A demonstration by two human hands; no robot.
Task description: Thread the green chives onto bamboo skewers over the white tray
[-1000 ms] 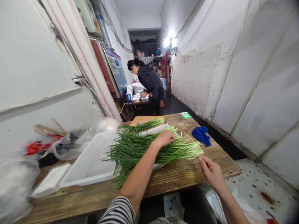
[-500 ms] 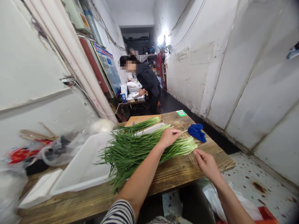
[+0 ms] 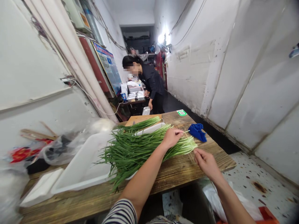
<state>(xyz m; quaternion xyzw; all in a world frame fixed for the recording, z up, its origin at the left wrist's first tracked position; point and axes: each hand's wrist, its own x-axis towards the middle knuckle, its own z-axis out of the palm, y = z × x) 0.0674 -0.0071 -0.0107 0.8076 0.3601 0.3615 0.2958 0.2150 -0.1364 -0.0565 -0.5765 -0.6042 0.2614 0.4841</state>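
The right hand's (image 3: 206, 161) grip is pinched closed, seemingly on a thin stick (image 3: 213, 186), just beside the pale ends of the green stalks (image 3: 137, 143). These lie heaped across the counter (image 3: 173, 175), leafy ends reaching over a white tray (image 3: 81, 169). The left hand (image 3: 172, 137), above them, pinches one stem (image 3: 186, 131); too hard a squeeze could snap it, a dragging forearm could scatter the heap. Beyond, a person (image 3: 153, 82) bends forward.
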